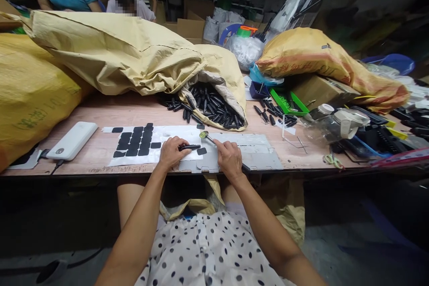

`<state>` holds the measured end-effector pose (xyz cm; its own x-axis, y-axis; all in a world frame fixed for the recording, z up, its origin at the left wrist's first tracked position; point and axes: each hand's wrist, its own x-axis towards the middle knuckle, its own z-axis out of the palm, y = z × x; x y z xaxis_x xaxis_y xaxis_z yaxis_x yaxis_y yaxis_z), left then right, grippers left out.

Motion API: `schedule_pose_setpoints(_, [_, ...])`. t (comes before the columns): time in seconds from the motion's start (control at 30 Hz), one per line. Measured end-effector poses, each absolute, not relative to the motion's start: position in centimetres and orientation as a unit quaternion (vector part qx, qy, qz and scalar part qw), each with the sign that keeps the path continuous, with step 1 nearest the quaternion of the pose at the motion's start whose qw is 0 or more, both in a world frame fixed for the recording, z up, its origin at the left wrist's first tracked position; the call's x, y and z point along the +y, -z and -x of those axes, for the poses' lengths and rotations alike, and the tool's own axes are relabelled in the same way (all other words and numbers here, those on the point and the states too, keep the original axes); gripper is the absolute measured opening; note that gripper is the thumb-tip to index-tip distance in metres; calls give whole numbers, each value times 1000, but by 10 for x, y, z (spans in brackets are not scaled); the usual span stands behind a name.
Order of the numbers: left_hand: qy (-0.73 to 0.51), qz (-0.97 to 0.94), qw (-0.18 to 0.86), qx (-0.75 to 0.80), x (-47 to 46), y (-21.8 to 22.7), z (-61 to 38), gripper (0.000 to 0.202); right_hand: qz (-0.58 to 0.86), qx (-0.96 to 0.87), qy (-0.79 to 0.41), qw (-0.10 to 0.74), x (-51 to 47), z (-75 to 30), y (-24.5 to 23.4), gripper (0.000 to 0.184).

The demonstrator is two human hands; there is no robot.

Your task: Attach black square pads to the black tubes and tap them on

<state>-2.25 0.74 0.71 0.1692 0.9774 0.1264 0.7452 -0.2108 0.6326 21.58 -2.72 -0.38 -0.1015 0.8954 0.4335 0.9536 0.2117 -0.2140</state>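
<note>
My left hand [172,153] is closed around a slim black pen-shaped part [191,147], which lies low over the white sheet [161,156] with its tip pointing right. My right hand [229,159] grips a small hammer by its handle; the yellowish-green hammer head [203,135] is raised just beyond the black part, and the black handle end [246,168] sticks out below my palm. Between the hands lies a loose black rounded square piece [201,151]. Left of my left hand, several similar black squares [135,141] sit in rows on the sheet.
Black parts [209,105] spill from a tan sack [127,49] behind my hands. A white power bank [73,140] and a yellow sack [30,94] are left. On the right are a green tray [288,102], a clear plastic jar [323,127] and scissors [332,161]. People sit opposite.
</note>
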Motion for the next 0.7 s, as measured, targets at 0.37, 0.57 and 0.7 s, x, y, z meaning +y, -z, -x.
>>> schedule_pose_setpoints(0.37, [-268, -747, 216, 568, 8, -1, 32, 24, 636, -732, 61, 237, -30, -210, 7, 38])
schedule_pose_setpoints(0.57, [-312, -730, 234, 561, 8, -5, 33, 20, 639, -730, 55, 238, -29, -208, 8, 36])
schedule_pose_setpoints(0.7, [-398, -672, 310, 541, -10, -12, 33, 25, 640, -730, 58, 233, -29, -207, 7, 33])
